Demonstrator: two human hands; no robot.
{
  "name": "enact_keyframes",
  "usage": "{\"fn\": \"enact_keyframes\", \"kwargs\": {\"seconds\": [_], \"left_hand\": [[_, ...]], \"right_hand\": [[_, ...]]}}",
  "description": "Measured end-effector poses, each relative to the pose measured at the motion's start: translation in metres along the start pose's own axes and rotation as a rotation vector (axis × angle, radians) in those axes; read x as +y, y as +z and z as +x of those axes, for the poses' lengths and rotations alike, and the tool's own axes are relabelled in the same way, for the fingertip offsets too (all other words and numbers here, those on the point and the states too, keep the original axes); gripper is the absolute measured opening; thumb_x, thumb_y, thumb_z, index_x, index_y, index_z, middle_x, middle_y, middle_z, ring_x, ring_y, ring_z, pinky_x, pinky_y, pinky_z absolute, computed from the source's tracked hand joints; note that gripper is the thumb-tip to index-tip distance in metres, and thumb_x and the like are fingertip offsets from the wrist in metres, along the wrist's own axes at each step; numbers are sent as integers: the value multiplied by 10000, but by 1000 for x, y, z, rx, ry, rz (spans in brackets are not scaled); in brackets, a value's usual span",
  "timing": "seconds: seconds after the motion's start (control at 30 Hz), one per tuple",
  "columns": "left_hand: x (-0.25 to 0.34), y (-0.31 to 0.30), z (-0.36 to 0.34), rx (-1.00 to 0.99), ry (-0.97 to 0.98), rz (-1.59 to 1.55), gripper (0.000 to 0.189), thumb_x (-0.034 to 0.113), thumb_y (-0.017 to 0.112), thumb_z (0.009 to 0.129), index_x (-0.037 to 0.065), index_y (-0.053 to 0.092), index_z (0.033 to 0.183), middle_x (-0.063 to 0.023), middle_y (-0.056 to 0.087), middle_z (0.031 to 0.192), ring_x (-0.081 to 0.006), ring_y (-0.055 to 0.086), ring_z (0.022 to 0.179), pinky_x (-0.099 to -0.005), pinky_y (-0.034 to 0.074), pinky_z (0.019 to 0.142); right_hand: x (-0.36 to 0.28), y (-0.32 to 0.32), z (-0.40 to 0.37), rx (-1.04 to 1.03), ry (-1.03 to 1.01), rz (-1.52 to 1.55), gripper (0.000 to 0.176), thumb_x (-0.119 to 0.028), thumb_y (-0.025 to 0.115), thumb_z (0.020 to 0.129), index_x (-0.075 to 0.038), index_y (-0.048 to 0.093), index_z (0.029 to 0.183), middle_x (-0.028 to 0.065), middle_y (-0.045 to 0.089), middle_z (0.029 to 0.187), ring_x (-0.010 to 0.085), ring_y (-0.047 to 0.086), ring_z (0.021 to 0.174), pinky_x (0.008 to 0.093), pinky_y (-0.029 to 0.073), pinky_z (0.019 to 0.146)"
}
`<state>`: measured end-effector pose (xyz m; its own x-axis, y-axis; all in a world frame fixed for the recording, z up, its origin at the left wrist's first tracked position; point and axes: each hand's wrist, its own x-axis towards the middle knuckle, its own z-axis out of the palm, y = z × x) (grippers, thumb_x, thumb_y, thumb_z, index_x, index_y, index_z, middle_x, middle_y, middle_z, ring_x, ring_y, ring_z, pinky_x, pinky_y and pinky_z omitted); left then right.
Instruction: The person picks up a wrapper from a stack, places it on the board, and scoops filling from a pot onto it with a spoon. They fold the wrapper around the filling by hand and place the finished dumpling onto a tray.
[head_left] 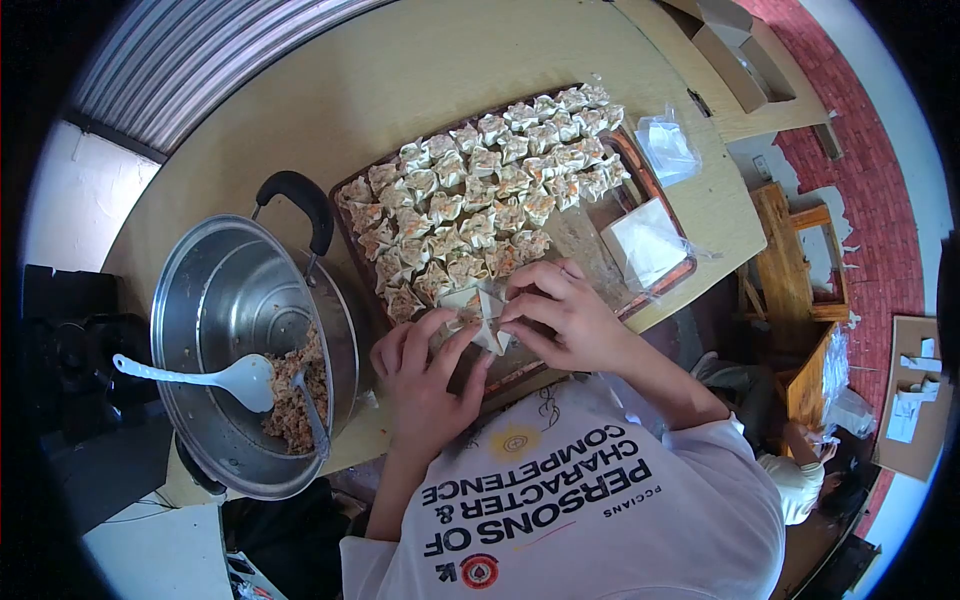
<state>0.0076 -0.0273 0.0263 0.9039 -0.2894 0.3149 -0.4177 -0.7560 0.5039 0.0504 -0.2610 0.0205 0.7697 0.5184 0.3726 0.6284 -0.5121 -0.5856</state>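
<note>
A square dumpling wrapper [488, 312] with some filling is between my two hands, its corners folded upward. My left hand [425, 375] has its fingertips closed against the wrapper's left side and lower edge. On the other side, my right hand [565, 315] pinches a corner between thumb and fingers. Just beyond them, rows of open-topped dumplings [480, 190] fill much of a brown tray [645, 160]. A stack of white wrappers [645, 243] lies on plastic at the tray's right end.
Left of the tray stands a large metal pot [200, 300] with ground filling [295, 400], a white ladle [215, 378] and a metal spoon [312, 415]. A clear plastic bag [668, 148] lies on the table [400, 60]. At lower right is another person [800, 480].
</note>
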Motion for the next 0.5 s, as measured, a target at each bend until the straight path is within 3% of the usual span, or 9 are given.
{"fn": "enact_keyframes", "kwargs": {"seconds": [0.2,0.27,0.4,0.5], "left_hand": [[-6,-3,-5,-13,40,41,379,189,815,824,204,776,1201,-28,595,1329,-325,462,1205,-468,368,1062],[-7,0,-6,23,45,41,362,271,795,853,223,768,1211,12,609,1327,-273,512,1167,-468,359,1021],[-8,0,-6,-19,33,36,396,190,813,826,218,776,1219,-18,595,1341,-315,464,1196,-453,367,1065],[-10,3,-5,19,53,55,384,283,785,861,249,764,1243,20,606,1327,-264,513,1158,-467,358,1024]], "right_hand": [[-7,-5,-1,-33,42,4,178,-109,795,845,-133,712,1001,42,596,1134,230,619,1024,385,412,896],[-7,-7,-2,-28,46,23,193,-96,818,828,-126,729,997,48,606,1133,229,632,1023,381,418,897],[-3,-10,-1,-77,-13,51,188,-94,792,842,-142,702,1000,47,587,1156,240,616,1039,399,417,913],[-4,-9,0,-69,21,75,210,-69,812,822,-141,721,997,54,595,1159,244,624,1034,397,421,913]]}}
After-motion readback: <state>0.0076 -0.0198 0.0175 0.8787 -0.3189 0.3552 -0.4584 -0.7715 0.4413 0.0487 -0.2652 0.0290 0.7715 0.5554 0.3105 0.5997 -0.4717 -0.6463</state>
